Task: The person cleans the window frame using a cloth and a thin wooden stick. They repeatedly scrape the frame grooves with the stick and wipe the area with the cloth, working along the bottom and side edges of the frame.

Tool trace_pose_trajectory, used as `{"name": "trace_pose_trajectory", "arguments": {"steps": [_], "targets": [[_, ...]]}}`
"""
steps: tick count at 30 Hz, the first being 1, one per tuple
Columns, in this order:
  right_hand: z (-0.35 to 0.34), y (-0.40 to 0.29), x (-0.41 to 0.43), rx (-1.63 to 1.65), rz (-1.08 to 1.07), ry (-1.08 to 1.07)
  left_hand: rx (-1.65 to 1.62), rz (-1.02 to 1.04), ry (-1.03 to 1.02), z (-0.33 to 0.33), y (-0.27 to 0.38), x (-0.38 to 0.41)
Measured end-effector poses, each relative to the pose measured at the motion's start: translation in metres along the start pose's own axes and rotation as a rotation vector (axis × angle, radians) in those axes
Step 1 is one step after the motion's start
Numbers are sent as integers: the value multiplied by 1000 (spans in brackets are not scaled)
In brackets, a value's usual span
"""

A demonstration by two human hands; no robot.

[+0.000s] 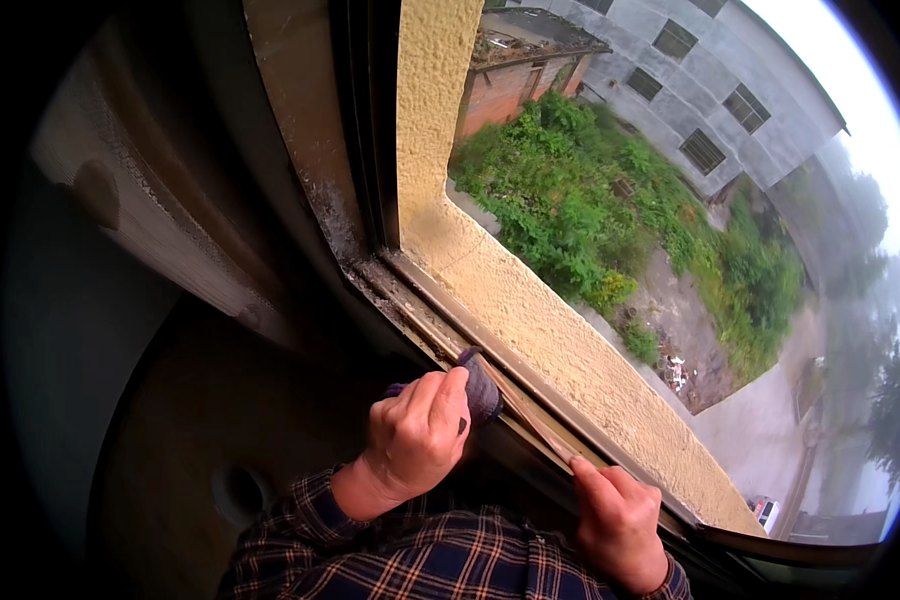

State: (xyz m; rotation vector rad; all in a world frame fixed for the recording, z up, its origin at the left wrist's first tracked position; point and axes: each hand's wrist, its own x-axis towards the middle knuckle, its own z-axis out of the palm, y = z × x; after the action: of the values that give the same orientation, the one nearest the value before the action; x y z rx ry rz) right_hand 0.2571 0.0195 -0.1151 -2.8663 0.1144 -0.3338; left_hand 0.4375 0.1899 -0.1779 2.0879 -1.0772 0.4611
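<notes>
A metal window track (420, 322) runs diagonally before me, with dirt and debris in its upper left corner. My left hand (420, 435) grips a dark grey-purple cloth (482, 390), part of which lies over the track. In my right hand (619, 517), lower right, is one end of a thin brown stick or strip (536, 429). The stick lies along the track, and its far end meets the cloth; whether the cloth wraps it cannot be told.
Outside the track is a rough yellow sill (540, 322), above a drop to green plants and a paved path. A dark window frame (364, 120) rises at the upper left. A pale curtain-like fabric (172, 232) hangs at left. Below it is a dark round surface with a hole.
</notes>
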Motion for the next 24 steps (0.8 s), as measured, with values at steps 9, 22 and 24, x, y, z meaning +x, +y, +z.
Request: {"name": "trace_pose_trajectory", "arguments": {"steps": [9, 22, 24], "targets": [[5, -13, 25, -90, 40, -133, -108, 37, 4, 10, 5, 1], [-28, 7, 13, 196, 151, 40, -162, 116, 75, 1, 5, -9], [-44, 14, -3, 223, 200, 19, -188, 159, 78, -2, 10, -11]]}}
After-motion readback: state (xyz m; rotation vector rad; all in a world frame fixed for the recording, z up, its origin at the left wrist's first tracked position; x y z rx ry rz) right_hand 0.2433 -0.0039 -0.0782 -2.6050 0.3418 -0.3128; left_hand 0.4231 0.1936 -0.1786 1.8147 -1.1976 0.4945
